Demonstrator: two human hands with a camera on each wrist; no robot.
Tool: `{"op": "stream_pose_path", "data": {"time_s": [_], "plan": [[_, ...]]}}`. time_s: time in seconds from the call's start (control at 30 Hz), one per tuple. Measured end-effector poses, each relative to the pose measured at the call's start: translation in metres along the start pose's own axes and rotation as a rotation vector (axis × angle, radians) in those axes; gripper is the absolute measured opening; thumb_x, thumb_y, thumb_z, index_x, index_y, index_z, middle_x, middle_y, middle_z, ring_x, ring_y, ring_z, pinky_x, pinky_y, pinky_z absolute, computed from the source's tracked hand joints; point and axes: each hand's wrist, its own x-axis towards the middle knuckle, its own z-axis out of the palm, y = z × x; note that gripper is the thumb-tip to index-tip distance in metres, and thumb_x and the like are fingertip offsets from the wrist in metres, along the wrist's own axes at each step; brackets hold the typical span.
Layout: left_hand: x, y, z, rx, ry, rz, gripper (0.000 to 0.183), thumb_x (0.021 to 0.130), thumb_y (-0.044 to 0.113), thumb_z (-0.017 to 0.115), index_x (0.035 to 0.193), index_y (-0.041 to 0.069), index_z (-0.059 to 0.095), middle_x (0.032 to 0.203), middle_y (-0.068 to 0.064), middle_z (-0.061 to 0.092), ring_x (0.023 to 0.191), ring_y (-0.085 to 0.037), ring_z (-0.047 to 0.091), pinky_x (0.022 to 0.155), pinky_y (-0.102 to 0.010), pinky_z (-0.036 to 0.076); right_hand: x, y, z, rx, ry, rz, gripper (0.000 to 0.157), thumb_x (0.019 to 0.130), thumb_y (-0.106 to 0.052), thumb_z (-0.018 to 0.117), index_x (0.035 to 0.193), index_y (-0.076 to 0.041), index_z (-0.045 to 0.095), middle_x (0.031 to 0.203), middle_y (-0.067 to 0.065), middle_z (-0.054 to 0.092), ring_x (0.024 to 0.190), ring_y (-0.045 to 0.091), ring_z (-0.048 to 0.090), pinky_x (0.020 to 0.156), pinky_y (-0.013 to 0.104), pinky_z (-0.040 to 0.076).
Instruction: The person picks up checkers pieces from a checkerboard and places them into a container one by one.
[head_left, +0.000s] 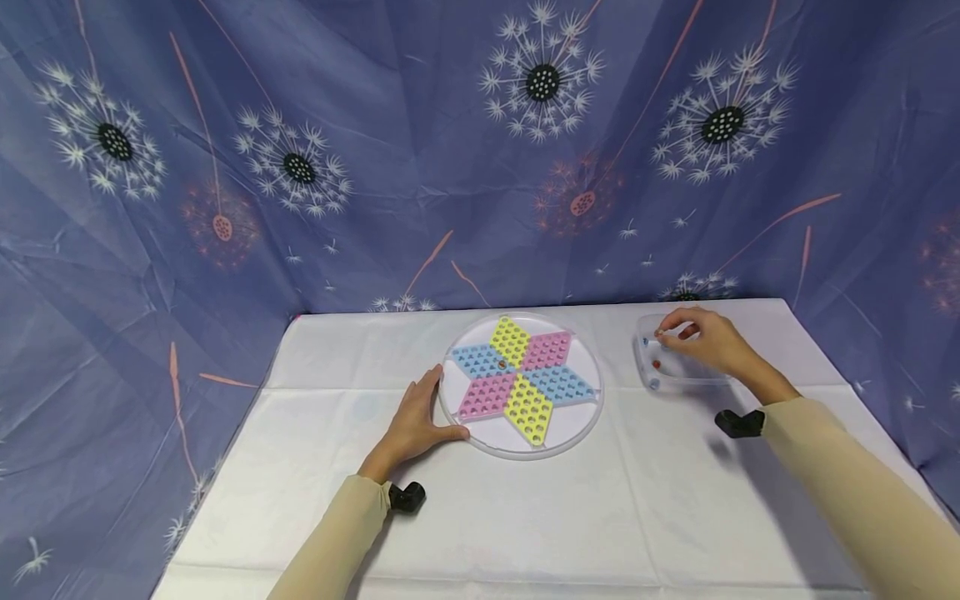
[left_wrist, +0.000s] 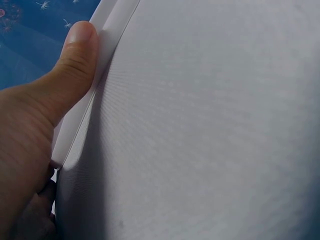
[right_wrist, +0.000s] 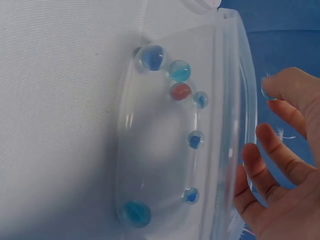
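Observation:
A round white Chinese checkers board (head_left: 573, 429) carries a six-pointed star of yellow, pink and blue holes. One reddish-brown marble (head_left: 502, 364) sits near the star's centre, at the inner end of a blue section. My left hand (head_left: 414, 423) rests against the board's left rim, fingers and thumb spread along it; in the left wrist view the thumb (left_wrist: 77, 57) lies on the rim's side. Above the clear plastic box (head_left: 690, 382), my right hand (head_left: 708, 340) pinches a small glass marble (right_wrist: 265, 91) between thumb and forefinger, mostly covered by the fingertips.
Inside the box lie several marbles, among them a red marble (right_wrist: 180, 91), a blue marble (right_wrist: 153, 57) and a teal marble (right_wrist: 136, 213). White cloth (head_left: 540, 525) covers the table. A blue dandelion-print curtain (head_left: 420, 167) hangs behind the table and along its sides.

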Motion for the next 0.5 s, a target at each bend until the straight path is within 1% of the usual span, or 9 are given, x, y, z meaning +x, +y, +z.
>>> {"op": "stream_pose_path", "data": {"time_s": [0.1, 0.17, 0.23, 0.33, 0.5], "plan": [[0.000, 0.000, 0.000, 0.003, -0.001, 0.004, 0.126, 0.070, 0.047, 0.094, 0.164, 0.005, 0.022, 0.168, -0.017, 0.025, 0.156, -0.038, 0.017, 0.128, -0.053, 0.012, 0.001, 0.001, 0.003, -0.013, -0.030, 0.014, 0.024, 0.098, -0.034, 0.071, 0.112, -0.014, 0.072, 0.123, 0.016, 0.065, 0.104, 0.034, 0.061, 0.078, 0.042, 0.053], [0.001, -0.001, 0.000, 0.009, -0.001, 0.011, 0.126, 0.070, 0.047, 0.094, 0.164, 0.004, 0.021, 0.168, -0.017, 0.025, 0.156, -0.037, 0.018, 0.128, -0.051, 0.011, 0.002, 0.002, 0.004, -0.025, -0.045, 0.015, 0.024, 0.098, -0.034, 0.071, 0.112, -0.014, 0.072, 0.122, 0.016, 0.065, 0.101, 0.032, 0.061, 0.077, 0.042, 0.053], [0.001, -0.001, 0.000, 0.016, -0.006, 0.011, 0.126, 0.070, 0.048, 0.094, 0.164, 0.005, 0.020, 0.168, -0.016, 0.024, 0.156, -0.035, 0.018, 0.129, -0.049, 0.010, 0.003, 0.003, 0.006, -0.029, -0.054, 0.013, 0.022, 0.098, -0.031, 0.072, 0.110, -0.013, 0.072, 0.121, 0.017, 0.065, 0.096, 0.030, 0.061, 0.075, 0.040, 0.053], [0.001, -0.001, 0.000, 0.020, 0.001, 0.022, 0.126, 0.070, 0.047, 0.094, 0.163, 0.003, 0.021, 0.167, -0.017, 0.025, 0.156, -0.035, 0.019, 0.129, -0.049, 0.010, 0.004, 0.005, 0.009, -0.049, -0.055, -0.003, 0.020, 0.097, -0.028, 0.073, 0.108, -0.011, 0.072, 0.119, 0.018, 0.065, 0.090, 0.027, 0.062, 0.071, 0.038, 0.052], [0.002, -0.003, 0.000, 0.022, -0.004, 0.014, 0.127, 0.070, 0.048, 0.094, 0.164, 0.005, 0.020, 0.168, -0.016, 0.025, 0.156, -0.033, 0.018, 0.129, -0.048, 0.010, 0.005, 0.007, 0.012, -0.062, -0.061, -0.009, 0.020, 0.097, -0.028, 0.073, 0.106, -0.010, 0.072, 0.117, 0.021, 0.065, 0.086, 0.026, 0.064, 0.068, 0.036, 0.053]]}}
